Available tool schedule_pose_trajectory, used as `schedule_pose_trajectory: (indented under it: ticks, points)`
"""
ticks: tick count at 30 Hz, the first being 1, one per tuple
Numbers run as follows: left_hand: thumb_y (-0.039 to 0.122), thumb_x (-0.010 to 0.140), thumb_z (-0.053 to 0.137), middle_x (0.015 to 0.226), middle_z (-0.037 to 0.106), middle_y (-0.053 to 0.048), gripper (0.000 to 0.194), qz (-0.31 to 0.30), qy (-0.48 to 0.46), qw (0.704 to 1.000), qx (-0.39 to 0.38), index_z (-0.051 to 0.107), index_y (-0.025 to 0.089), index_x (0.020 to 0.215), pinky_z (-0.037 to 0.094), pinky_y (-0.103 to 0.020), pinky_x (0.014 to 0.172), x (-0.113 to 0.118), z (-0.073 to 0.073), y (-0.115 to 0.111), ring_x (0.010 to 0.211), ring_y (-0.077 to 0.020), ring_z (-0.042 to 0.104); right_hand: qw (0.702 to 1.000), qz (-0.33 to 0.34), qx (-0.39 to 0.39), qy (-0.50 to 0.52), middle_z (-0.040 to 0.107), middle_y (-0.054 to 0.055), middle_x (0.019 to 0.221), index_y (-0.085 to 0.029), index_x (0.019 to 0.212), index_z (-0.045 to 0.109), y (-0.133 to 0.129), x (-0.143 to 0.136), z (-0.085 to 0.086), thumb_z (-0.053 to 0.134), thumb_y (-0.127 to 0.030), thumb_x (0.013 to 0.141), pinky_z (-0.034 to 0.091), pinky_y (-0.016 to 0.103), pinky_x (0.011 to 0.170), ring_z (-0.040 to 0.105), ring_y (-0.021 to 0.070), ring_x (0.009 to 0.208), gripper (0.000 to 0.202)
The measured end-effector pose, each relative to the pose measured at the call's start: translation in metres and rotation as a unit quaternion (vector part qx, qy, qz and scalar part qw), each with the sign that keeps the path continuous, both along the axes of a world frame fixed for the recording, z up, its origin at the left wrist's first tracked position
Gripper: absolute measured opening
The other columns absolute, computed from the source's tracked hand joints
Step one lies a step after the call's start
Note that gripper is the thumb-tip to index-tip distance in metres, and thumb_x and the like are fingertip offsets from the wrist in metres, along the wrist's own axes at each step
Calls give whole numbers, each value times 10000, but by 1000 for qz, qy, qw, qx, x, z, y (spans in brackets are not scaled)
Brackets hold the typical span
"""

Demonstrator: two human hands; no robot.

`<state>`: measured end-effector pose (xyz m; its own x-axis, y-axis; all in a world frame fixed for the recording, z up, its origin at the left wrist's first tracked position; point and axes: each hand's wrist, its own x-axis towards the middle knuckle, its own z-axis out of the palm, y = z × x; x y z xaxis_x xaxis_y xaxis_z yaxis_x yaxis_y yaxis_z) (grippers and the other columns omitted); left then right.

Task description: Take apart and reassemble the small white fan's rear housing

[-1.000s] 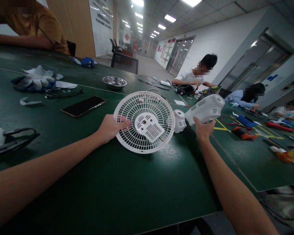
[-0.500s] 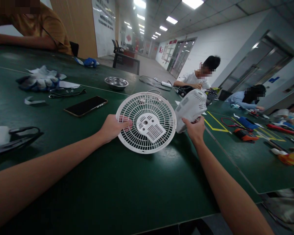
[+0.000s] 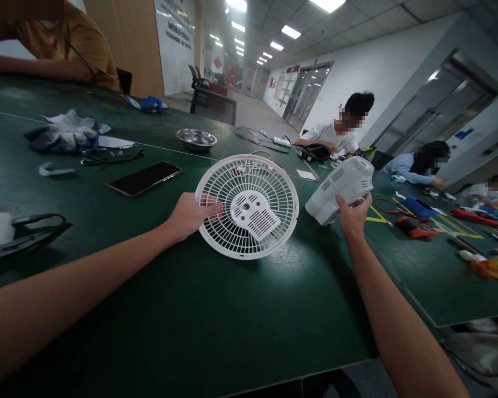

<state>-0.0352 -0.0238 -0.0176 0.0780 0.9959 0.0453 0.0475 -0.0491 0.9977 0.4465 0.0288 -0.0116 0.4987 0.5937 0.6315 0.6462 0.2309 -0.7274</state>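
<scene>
My left hand [image 3: 194, 214] grips the left rim of a round white fan grille [image 3: 253, 215], thumb in front and fingers behind the slats. The grille is tilted up above the green table [image 3: 216, 309], with a vented plate at its hub. Off to the right, my right hand [image 3: 354, 213] is closed round a white plastic housing [image 3: 339, 189] with slots at its upper end. Grille and housing are apart, with table showing between them. Most fingers of the right hand are hidden behind the housing.
A phone [image 3: 144, 178], a metal bowl [image 3: 196, 139] and work gloves [image 3: 68, 132] lie beyond my left arm. A white device with a black cable [image 3: 37, 226] sits far left. Right: an orange multimeter [image 3: 415, 228]. People sit around the table, one in white [image 3: 334, 132].
My right hand has carried the white housing to the right, away from the grille, and tilted it further. My left hand and the grille have hardly moved.
</scene>
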Motion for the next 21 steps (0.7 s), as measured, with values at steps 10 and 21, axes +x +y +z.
schedule_pose_trajectory:
  ticks: [10, 21]
  points:
    - [202, 835, 816, 907, 804, -82, 92, -4, 12, 1000, 7, 780, 181, 916, 637, -422, 761, -2, -1, 0, 835, -259, 776, 994, 38, 98, 36, 636, 153, 1322, -167, 1325, 507, 6, 2, 8, 870, -469, 628, 518, 505, 1040, 662, 301, 1192, 842]
    - [239, 820, 825, 886, 803, -75, 114, 0, 10, 1000, 10, 779, 173, 902, 639, -429, 780, -1, -4, 3, 807, -244, 773, 991, 6, 110, -77, 645, 172, 1340, -174, 1376, 503, -24, -55, 22, 863, -495, 640, 545, 513, 939, 655, 343, 1175, 880]
